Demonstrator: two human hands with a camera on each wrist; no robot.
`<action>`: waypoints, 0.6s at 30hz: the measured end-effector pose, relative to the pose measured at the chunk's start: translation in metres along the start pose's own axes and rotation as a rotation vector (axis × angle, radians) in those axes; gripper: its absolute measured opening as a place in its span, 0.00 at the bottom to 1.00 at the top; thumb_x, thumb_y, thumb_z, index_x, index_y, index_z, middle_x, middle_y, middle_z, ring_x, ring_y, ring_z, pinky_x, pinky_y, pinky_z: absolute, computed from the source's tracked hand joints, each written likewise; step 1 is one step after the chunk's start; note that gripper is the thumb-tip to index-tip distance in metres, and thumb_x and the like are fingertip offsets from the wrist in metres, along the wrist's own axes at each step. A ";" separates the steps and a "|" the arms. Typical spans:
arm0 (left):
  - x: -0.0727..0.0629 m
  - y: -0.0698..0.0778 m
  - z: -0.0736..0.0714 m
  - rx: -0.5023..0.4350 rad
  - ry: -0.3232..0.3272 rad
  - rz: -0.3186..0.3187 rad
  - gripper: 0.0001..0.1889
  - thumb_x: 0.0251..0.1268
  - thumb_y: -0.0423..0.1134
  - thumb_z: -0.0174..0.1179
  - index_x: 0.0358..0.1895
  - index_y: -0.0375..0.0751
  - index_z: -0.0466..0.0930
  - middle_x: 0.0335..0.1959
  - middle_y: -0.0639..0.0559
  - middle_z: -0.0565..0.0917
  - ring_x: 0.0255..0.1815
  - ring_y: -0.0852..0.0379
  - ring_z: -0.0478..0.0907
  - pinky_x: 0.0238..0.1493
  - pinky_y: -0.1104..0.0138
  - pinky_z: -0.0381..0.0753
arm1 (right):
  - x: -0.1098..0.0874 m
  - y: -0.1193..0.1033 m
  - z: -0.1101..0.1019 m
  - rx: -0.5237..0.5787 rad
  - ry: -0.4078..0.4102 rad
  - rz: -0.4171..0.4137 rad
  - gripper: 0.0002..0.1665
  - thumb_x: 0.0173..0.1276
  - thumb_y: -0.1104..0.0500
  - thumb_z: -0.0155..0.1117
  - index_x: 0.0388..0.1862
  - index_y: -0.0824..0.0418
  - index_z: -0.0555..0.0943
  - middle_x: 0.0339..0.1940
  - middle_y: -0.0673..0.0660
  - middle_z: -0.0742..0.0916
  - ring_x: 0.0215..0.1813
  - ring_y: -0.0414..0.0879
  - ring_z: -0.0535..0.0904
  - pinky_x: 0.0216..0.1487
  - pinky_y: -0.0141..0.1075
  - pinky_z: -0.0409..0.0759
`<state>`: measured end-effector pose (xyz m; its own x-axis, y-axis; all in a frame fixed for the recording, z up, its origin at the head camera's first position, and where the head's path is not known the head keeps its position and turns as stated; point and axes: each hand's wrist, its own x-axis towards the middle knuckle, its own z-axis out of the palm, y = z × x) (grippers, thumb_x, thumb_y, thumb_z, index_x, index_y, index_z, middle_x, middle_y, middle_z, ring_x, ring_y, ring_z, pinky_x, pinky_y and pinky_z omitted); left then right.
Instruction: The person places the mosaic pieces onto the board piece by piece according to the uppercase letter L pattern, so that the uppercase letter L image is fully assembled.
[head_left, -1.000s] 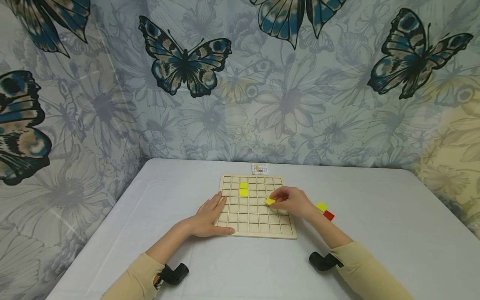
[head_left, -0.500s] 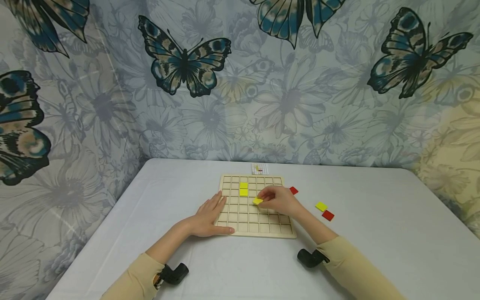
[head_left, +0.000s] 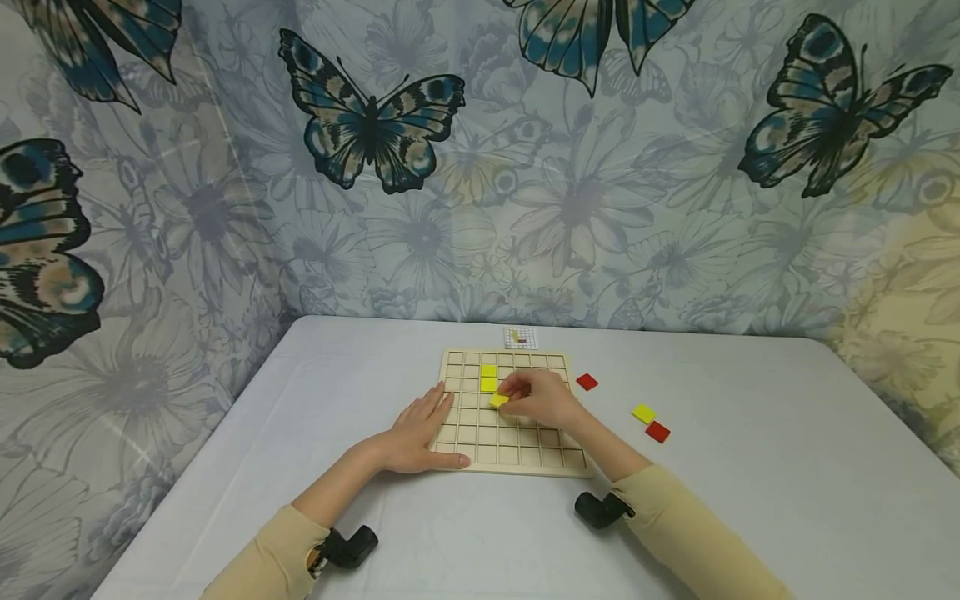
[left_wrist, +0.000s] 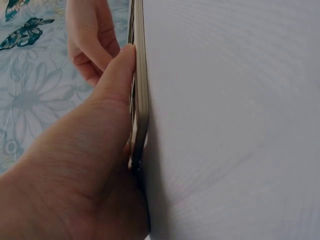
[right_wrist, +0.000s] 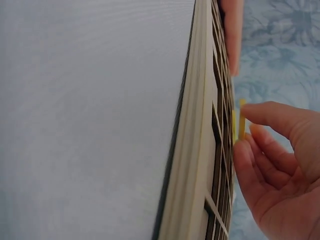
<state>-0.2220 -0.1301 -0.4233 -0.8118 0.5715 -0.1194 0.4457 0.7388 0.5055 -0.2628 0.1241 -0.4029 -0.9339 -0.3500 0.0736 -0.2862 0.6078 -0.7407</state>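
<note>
While the left hand (head_left: 412, 437) rests at the left and near edges of the wooden grid board (head_left: 525, 454), its thumb spread away from the straight fingers, the right hand (head_left: 542, 398) pinches a square yellow tile (head_left: 498, 401) over this same board, as the head view shows. The held tile is just nearer to the person than the two yellow tiles (head_left: 489, 371) lying in neighbouring cells of the board, and slightly to their right. On the worktop (head_left: 735, 400), a red tile (head_left: 587, 382) lies near the right edge of the board; farther right of it are a loose yellow tile (head_left: 643, 414) and a second red tile (head_left: 657, 432). A small printed card (head_left: 521, 337) lies just beyond the far edge of the board.

From the left wrist, the thumb is seen along the board's near edge; the other fingers are mostly hidden.

From the right wrist, the held tile appears edge-on, with a narrow gap to the board. Being so thin, it is probably light and stiff, perhaps a little slippery. I would hold it by two opposite edges, leaving its underside free.
</note>
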 end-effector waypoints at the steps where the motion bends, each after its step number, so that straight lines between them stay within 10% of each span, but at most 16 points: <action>1: 0.000 0.000 0.000 0.000 -0.002 0.000 0.56 0.61 0.66 0.58 0.78 0.34 0.39 0.79 0.39 0.33 0.79 0.45 0.30 0.75 0.50 0.35 | 0.001 0.000 0.001 0.000 0.001 0.001 0.12 0.54 0.63 0.77 0.37 0.59 0.85 0.28 0.48 0.83 0.33 0.42 0.77 0.39 0.34 0.77; 18: 0.000 0.000 -0.001 -0.007 -0.003 0.003 0.56 0.61 0.67 0.58 0.78 0.34 0.39 0.79 0.39 0.33 0.79 0.45 0.30 0.75 0.50 0.35 | 0.007 -0.007 0.007 -0.062 -0.005 -0.115 0.10 0.55 0.65 0.76 0.36 0.63 0.85 0.27 0.49 0.82 0.31 0.41 0.75 0.37 0.33 0.76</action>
<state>-0.2219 -0.1306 -0.4224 -0.8091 0.5752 -0.1204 0.4458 0.7343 0.5119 -0.2659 0.1123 -0.4022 -0.8929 -0.4236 0.1524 -0.4045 0.6064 -0.6846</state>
